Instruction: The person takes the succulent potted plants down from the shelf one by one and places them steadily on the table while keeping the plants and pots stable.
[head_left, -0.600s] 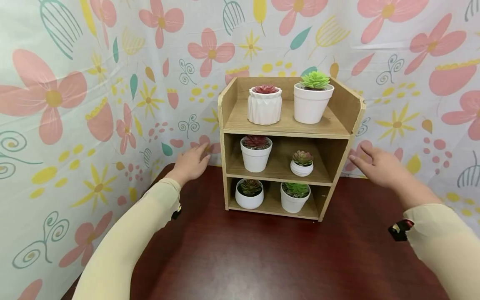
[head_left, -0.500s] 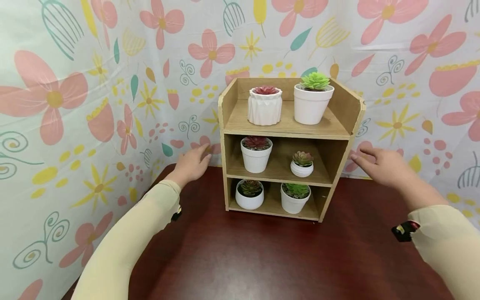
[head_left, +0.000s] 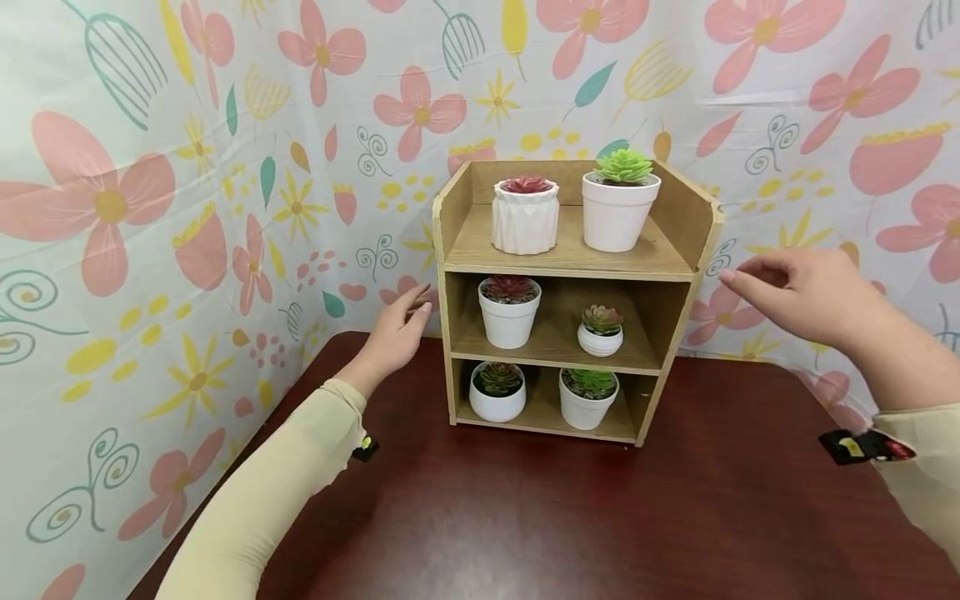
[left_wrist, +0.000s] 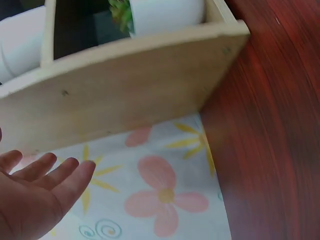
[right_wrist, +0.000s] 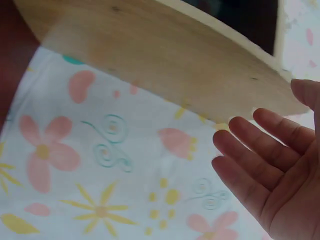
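A three-tier wooden shelf [head_left: 566,271] holds potted succulents, two on each tier. On top stand a ribbed white pot with a red succulent [head_left: 525,221] and a larger white pot with a bright green one [head_left: 618,212]. The middle tier has a dark red succulent pot [head_left: 510,321] and a small pot [head_left: 600,340]. Below are a rounded pot [head_left: 497,402] and a green succulent pot [head_left: 587,408]. My left hand [head_left: 393,337], fingers extended, is beside the shelf's left side. My right hand [head_left: 817,296] hovers off its right side, fingers loosely bent. Both hold nothing.
The shelf stands on a dark red-brown table [head_left: 487,508]. Behind it and along the left hangs a flower-patterned cloth [head_left: 225,350]. Each sleeve cuff carries a small dark device, such as the right wrist device [head_left: 851,447].
My right hand has risen and moved right, farther from the shelf. The left hand has shifted slightly toward the shelf's side. The pots stay in place on the shelf.
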